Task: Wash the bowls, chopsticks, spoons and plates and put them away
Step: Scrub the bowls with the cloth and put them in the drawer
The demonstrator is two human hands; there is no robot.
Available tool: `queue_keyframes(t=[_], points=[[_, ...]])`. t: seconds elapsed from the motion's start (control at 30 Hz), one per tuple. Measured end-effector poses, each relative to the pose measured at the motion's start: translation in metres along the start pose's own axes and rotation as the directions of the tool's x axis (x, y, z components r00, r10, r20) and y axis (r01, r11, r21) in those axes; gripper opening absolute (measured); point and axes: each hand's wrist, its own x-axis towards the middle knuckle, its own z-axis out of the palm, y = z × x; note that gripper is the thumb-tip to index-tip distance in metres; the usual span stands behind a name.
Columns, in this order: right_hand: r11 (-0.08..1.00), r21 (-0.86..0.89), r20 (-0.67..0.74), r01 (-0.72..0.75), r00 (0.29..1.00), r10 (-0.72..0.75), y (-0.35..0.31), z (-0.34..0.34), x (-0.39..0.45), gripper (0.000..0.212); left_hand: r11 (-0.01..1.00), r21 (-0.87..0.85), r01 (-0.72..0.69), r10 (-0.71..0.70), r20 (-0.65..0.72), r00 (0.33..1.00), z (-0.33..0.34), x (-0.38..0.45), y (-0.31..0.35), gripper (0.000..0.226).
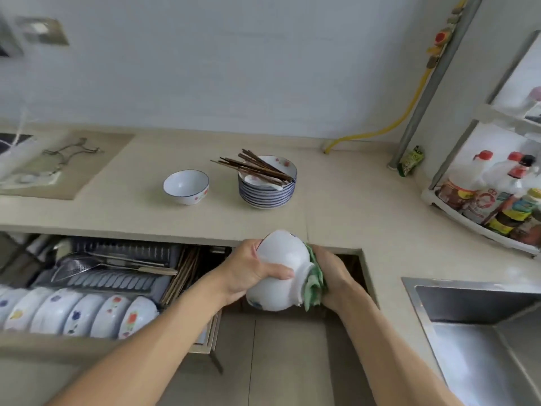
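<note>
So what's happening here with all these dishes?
A person is wiping a white bowl held sideways in the left hand, with the right hand pressing a green cloth against it. On the counter wait another bowl and a stack of plates with chopsticks on top. An open drawer below already holds a row of bowls.
</note>
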Motion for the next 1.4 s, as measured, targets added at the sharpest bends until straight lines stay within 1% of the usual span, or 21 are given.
queue_keyframes(t=[0.07,0.1,0.13,0.17,0.2,0.23,0.27,0.3,0.37,0.47,0.57,0.6,0.7,0.8,0.83,0.9,0.97,1.07,1.2,1.3,1.4], points=[[0.996,-0.070,-0.013,-0.055,0.998,0.054,0.018,0.039,0.013,0.036,0.996,-0.081,0.046,-0.058,-0.156,0.986,-0.033,-0.010,-0.017,0.068],[0.991,-0.114,-0.006,-0.069,0.998,0.068,0.031,0.060,0.021,0.039,0.992,-0.113,0.056,-0.083,-0.249,0.965,-0.055,-0.016,-0.027,0.073],[0.983,-0.177,-0.019,-0.057,0.998,0.055,0.042,0.075,0.028,0.039,0.990,-0.124,0.062,-0.100,-0.329,0.939,-0.069,-0.019,-0.034,0.076],[0.967,-0.256,-0.030,-0.005,1.000,-0.003,0.052,0.088,0.033,0.034,0.989,-0.125,0.078,-0.121,-0.384,0.915,-0.084,-0.023,-0.040,0.077],[0.933,-0.353,-0.043,0.066,0.995,-0.087,0.063,0.100,0.040,0.029,0.988,-0.120,0.094,-0.136,-0.420,0.897,-0.100,-0.026,-0.047,0.072],[0.883,-0.452,-0.048,0.124,0.985,-0.163,0.070,0.110,0.042,0.024,0.987,-0.119,0.112,-0.154,-0.449,0.880,-0.113,-0.029,-0.053,0.060],[0.843,-0.516,-0.043,0.152,0.978,-0.204,0.076,0.120,0.044,0.018,0.985,-0.111,0.133,-0.170,-0.475,0.864,-0.127,-0.031,-0.060,0.043],[0.823,-0.541,-0.031,0.171,0.974,-0.222,0.081,0.129,0.047,0.015,0.983,-0.098,0.156,-0.184,-0.493,0.850,-0.140,-0.032,-0.068,0.032],[0.796,-0.579,-0.018,0.177,0.973,-0.229,0.093,0.148,0.056,0.017,0.977,-0.065,0.205,-0.208,-0.522,0.827,-0.168,-0.033,-0.090,0.029],[0.770,-0.613,-0.004,0.175,0.974,-0.225,0.110,0.169,0.071,0.016,0.961,-0.035,0.275,-0.250,-0.537,0.805,-0.203,-0.029,-0.123,0.030],[0.756,-0.635,-0.009,0.160,0.977,-0.214,0.129,0.184,0.083,0.012,0.934,-0.051,0.354,-0.326,-0.528,0.784,-0.228,-0.022,-0.155,0.030],[0.746,-0.648,-0.011,0.151,0.978,-0.208,0.136,0.188,0.086,0.012,0.921,-0.045,0.387,-0.353,-0.517,0.780,-0.235,-0.019,-0.166,0.033],[0.702,-0.701,-0.009,0.125,0.983,-0.185,0.155,0.198,0.097,0.017,0.877,-0.004,0.480,-0.414,-0.513,0.752,-0.245,-0.011,-0.190,0.058],[0.681,-0.727,-0.019,0.086,0.989,-0.146,0.177,0.206,0.111,0.021,0.848,0.008,0.531,-0.459,-0.492,0.740,-0.255,0.001,-0.216,0.057],[0.676,-0.733,-0.024,0.078,0.990,-0.140,0.183,0.208,0.114,0.021,0.836,0.016,0.548,-0.470,-0.495,0.731,-0.256,0.003,-0.221,0.060],[0.670,-0.739,-0.040,0.066,0.989,-0.142,0.192,0.209,0.121,0.020,0.820,0.024,0.572,-0.487,-0.495,0.719,-0.262,0.010,-0.236,0.066],[0.670,-0.739,-0.047,0.066,0.988,-0.149,0.197,0.211,0.124,0.020,0.804,0.044,0.593,-0.493,-0.509,0.706,-0.264,0.011,-0.242,0.067],[0.662,-0.747,-0.054,0.055,0.988,-0.144,0.207,0.213,0.135,0.020,0.782,0.050,0.621,-0.523,-0.491,0.697,-0.267,0.021,-0.252,0.067],[0.653,-0.756,-0.052,0.049,0.989,-0.135,0.214,0.216,0.143,0.019,0.757,0.037,0.652,-0.555,-0.489,0.673,-0.268,0.028,-0.259,0.076],[0.653,-0.756,-0.060,0.041,0.990,-0.131,0.216,0.216,0.149,0.019,0.735,0.036,0.677,-0.569,-0.509,0.646,-0.270,0.027,-0.262,0.072],[0.650,-0.759,-0.069,0.032,0.989,-0.129,0.217,0.216,0.155,0.019,0.729,0.009,0.685,-0.590,-0.500,0.634,-0.276,0.033,-0.266,0.073]])
